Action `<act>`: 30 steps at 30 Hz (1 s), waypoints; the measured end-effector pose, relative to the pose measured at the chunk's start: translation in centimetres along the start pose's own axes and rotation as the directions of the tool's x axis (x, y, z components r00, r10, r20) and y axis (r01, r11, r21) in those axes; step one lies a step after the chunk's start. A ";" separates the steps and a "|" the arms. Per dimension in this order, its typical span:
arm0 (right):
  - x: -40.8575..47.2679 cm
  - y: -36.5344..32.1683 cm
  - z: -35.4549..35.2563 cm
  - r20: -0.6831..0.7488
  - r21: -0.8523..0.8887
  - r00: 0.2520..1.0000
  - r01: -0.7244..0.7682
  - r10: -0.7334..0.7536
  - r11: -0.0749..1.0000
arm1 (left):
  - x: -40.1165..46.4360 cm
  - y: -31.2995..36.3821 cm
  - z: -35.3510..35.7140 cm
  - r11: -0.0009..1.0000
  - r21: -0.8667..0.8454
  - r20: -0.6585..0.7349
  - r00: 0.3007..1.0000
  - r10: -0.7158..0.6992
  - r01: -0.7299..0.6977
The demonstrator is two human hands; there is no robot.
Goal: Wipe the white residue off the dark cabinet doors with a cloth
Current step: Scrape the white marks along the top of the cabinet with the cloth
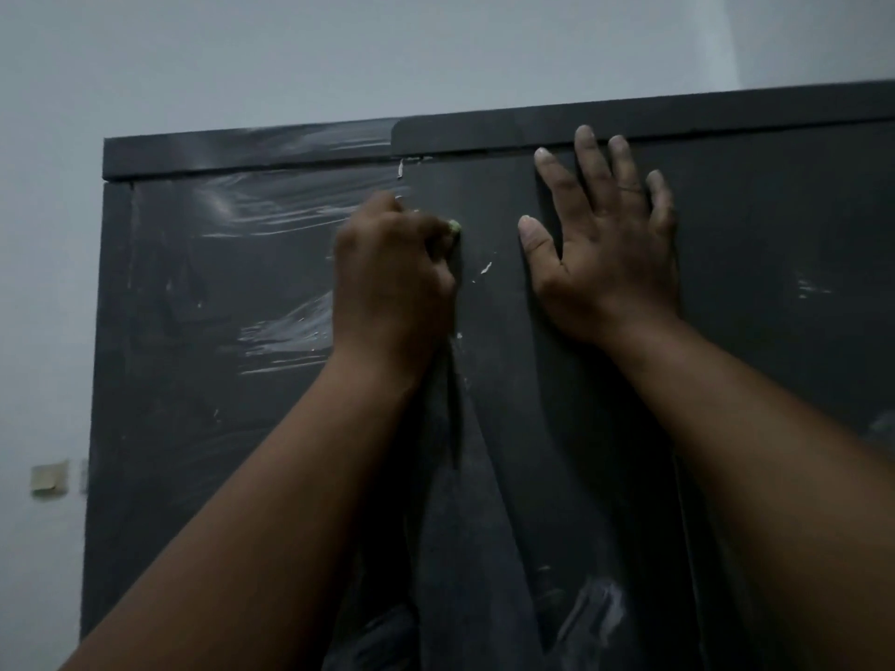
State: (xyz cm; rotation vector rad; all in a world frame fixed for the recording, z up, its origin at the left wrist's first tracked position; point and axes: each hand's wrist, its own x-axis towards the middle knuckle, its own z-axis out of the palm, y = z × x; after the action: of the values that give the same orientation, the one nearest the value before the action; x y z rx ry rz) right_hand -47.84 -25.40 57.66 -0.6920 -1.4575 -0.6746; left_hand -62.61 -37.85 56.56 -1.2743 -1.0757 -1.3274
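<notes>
Two hands up against the dark cabinet [726, 283]: left hand [392, 278] curled into a fist around a small wad of cloth [454, 228], only a pale greenish tip showing past the knuckles, pressed to the left door [203, 428] near the seam between the doors. Right hand [600, 234] spread flat, all five fingers straight, palm on the right door [775, 355], a thin ring on one finger, holding nothing. Matte charcoal panels, flat and square-edged, with a top strip [242, 155] running across. White residue [290, 331] in chalky horizontal smears over the upper left door and top strip, a few thicker flecks by the seam, fainter streaks low down and far right. Plain pale wall [436, 50] behind; one small switch plate [48, 477] at lower left.
</notes>
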 end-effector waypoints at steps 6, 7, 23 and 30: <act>0.2 0.9 -0.7 0.010 0.015 0.999 0.046 -0.046 0.999 | -4.9 1.0 0.5 0.985 -0.016 0.108 0.980 0.170 -0.169; 0.2 1.1 -0.8 0.008 0.005 0.998 0.057 -0.057 0.998 | -4.7 0.8 0.5 0.990 -0.005 0.079 0.987 0.140 -0.140; -0.3 2.3 -0.5 0.015 0.029 0.993 0.112 -0.113 0.993 | -3.7 0.8 0.0 0.994 0.093 0.070 0.996 0.050 -0.056; -1.0 2.4 -0.5 0.030 0.032 0.993 0.114 -0.115 0.993 | -3.9 3.5 1.7 0.997 0.079 -0.027 1.000 0.017 -0.014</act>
State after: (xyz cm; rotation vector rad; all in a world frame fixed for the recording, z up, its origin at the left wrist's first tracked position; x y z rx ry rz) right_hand -45.71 -24.25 56.68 -0.6014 -1.5431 -0.7312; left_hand -58.97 -36.44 52.67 -1.2009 -1.0863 -1.2753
